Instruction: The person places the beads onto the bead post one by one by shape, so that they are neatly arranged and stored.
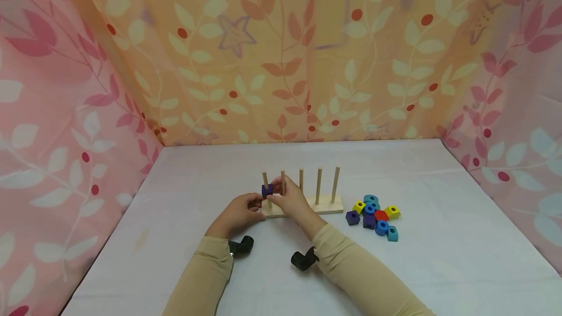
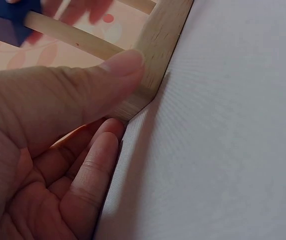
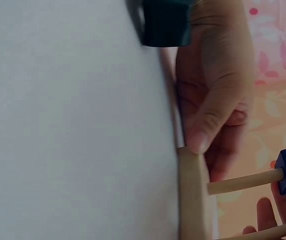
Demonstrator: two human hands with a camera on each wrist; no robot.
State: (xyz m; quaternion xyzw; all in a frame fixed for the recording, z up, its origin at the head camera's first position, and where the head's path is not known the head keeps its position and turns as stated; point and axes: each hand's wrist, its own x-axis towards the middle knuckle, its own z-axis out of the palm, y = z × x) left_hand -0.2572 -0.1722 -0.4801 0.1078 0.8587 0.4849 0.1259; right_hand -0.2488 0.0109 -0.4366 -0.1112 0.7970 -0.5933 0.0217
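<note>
At the left hand (image 1: 237, 214), the base (image 1: 327, 205) is pale bare wood — matt, with fine grain streaks — and its 5 pegs (image 1: 318, 187) are smooth, plain wood. The dark block (image 1: 267, 190) in the right hand (image 1: 293, 203) looks smooth and painted. Beneath the hands lies matt white cloth (image 1: 193, 174); beyond them, printed cloth (image 1: 281, 38); behind, tan cloth sleeves (image 1: 197, 277) and black plastic-looking mounts (image 1: 303, 261).
</note>
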